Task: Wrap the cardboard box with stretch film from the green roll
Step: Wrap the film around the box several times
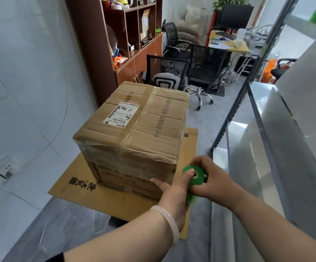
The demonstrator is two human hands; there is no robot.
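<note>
A brown cardboard box [134, 129] with a white shipping label stands on a flattened sheet of cardboard [89, 190] on the floor. Clear stretch film clings to its near side and upper edge. The green roll [193, 176] is upright just off the box's near right corner. My right hand [210, 178] grips it from the right, thumb on the top end. My left hand [172, 193], with a pale bangle on the wrist, holds the roll from the left, its fingers stretched toward the box's lower near face. The roll's lower part is mostly hidden by the hands.
A metal shelving rack [251, 110] with wrapped white bulk stands close on the right. Black office chairs [172, 76] and a wooden cabinet [130, 44] stand behind the box. A white wall with a power socket [6, 169] runs along the left.
</note>
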